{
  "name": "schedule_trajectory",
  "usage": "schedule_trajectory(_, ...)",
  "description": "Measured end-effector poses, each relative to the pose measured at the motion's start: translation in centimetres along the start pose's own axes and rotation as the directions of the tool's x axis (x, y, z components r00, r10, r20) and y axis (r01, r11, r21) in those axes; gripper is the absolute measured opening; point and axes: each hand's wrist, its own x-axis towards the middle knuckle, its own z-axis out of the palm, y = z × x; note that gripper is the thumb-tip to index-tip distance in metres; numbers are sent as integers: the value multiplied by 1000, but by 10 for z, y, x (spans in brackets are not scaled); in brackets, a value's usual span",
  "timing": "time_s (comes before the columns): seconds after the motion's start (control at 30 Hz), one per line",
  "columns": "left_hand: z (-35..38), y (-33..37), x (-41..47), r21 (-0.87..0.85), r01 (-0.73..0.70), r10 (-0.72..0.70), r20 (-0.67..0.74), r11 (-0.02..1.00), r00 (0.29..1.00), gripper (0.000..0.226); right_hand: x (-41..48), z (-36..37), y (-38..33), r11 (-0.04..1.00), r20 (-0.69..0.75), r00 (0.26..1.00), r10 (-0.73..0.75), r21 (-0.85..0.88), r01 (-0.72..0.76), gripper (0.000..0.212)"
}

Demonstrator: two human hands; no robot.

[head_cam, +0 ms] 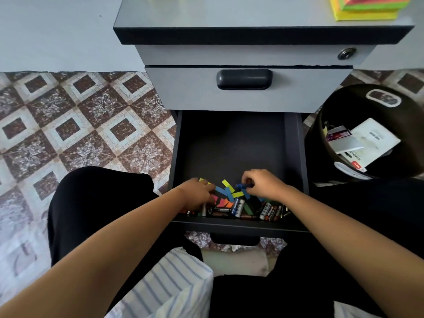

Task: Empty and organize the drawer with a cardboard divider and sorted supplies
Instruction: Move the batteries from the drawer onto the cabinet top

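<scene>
Far left: patterned floor tiles (75,125) are being partly covered by a knee in black trousers (101,203).

Left hand (197,195): it is being reached into the front-left corner of the open drawer (231,145), knuckles up, fingertips sunk among the loose items. The fingertips are being hidden by the hand itself, so it cannot be told whether anything is being gripped.

Drawer contents: coloured paper strips (229,191) (yellow, blue, orange, pink, green) are being left scattered between the two hands. Loose batteries (238,208) are lying heaped against the drawer's front wall, under and just beside the strips. The rear of the drawer is being shown as bare dark floor.

Right hand (263,183): fingers are being curled, and a small blue cylinder (244,185), seemingly a battery, is being pinched between thumb and fingertips just above the strips.

Above: a closed grey drawer with a dark handle (244,79) is being seen.

Right: a black waste bin (321,134) is standing beside the drawer, holding papers and a staples box (354,160). A sticky-note stack (364,8) is resting on the cabinet top.
</scene>
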Motion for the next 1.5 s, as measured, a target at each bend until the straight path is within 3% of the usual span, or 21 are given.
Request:
schedule_trajectory(0.23,9,-1,0,167,-127,142,-76,978,987,49,-8,2,0,990,179,983,-48,-123,71,20)
schedule_trajectory(0.47,10,0,3,203,-159,184,-108,966,977,44,-10,4,2,951,240,966,-98,-264,162,18)
schedule_trajectory(0.53,6,-4,1,112,-100,114,-130,989,985,39,-11,4,2,923,254,958,-134,-319,214,12)
schedule_trajectory(0.6,1,-9,-4,-141,-14,-21,-239,990,971,33,-12,5,-1,886,253,949,-186,-375,273,15)
schedule_trajectory(0.67,-4,-19,-11,-523,63,-233,-266,850,935,29,-12,10,-4,823,257,934,-247,-453,342,22)
schedule_trajectory(0.73,-8,-29,-17,-763,101,-395,-212,639,894,24,-10,15,-8,754,292,916,-275,-526,394,30)
schedule_trajectory(0.8,-9,-35,-18,-825,126,-473,-185,551,861,21,-8,21,-9,697,325,902,-284,-576,427,38)
schedule_trajectory(0.9,-8,-35,-14,-849,147,-495,-147,507,856,20,-5,25,-12,641,350,894,-279,-625,445,38)
schedule_trajectory(1.17,-10,-34,-11,-830,202,-501,-105,520,859,29,-3,29,-7,558,352,882,-312,-684,470,35)
schedule_trajectory(1.3,-10,-29,-7,-835,273,-504,-6,478,864,25,-7,26,-2,662,303,906,-297,-619,424,28)
schedule_trajectory(1.4,-7,-19,-1,-850,330,-510,86,411,856,19,-10,15,4,836,174,948,-268,-446,318,21)
schedule_trajectory(1.5,1,-2,11,-830,407,-493,189,382,849,24,-11,5,8,947,60,981,-183,-259,193,23)
